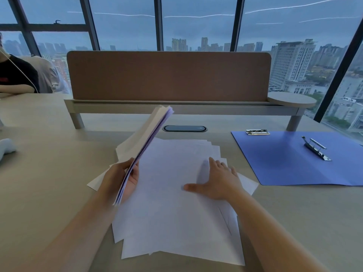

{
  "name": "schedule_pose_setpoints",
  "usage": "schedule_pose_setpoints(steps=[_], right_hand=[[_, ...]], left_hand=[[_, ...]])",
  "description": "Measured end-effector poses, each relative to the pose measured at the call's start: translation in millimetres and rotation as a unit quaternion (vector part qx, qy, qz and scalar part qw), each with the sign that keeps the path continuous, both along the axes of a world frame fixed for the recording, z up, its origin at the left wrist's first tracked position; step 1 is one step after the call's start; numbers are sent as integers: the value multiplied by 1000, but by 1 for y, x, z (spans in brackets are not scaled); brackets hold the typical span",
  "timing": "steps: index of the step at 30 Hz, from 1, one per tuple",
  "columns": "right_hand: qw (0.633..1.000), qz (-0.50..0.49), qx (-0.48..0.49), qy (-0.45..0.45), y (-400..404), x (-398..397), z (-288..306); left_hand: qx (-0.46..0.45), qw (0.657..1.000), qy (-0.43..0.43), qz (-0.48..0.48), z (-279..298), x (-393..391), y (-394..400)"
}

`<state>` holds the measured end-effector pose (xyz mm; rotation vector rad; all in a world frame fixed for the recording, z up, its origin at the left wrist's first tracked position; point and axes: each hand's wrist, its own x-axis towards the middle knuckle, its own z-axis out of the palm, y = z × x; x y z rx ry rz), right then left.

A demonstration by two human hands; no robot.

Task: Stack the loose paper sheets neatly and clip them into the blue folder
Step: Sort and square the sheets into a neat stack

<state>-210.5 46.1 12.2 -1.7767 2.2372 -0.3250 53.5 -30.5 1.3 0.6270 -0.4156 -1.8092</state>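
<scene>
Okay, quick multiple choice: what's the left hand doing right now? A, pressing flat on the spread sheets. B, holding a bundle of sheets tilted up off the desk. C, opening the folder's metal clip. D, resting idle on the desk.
B: the left hand grips a bundle of sheets raised at a slant, while the right hand lies flat on the spread sheets.

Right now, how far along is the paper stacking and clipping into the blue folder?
Early on. Done: the blue folder lies open, nothing under its clips. In hand: the left hand grips a gathered stack on edge, while the right hand lies flat on the loose sheets. Left: gathering those, squaring, clipping.
</scene>
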Motion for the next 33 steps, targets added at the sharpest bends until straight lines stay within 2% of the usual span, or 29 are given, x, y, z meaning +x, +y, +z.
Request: schedule_pose_setpoints(steps=[9, 12, 17, 20, 27, 33], right_hand=[[998, 18, -27, -62, -3, 3, 1], [995, -3, -47, -92, -4, 4, 2], [996, -34, -41, -66, -6, 11, 6], [993, -76, -46, -79, -7, 10, 10], [952, -109, -149, -245, -11, -2, 18], [932, -109, -166, -305, -7, -9, 19]], left_hand=[[25, 999, 22, 7, -3, -8, 1], [14, 1000, 9, 2, 0, -10, 4], [20, 1000, -14, -1, 0, -11, 4], [19, 999, -30, -6, 2, -13, 5], [9, 999, -51, -9, 7, -12, 7], [7, 1000, 14, 22, 14, -4, 7]])
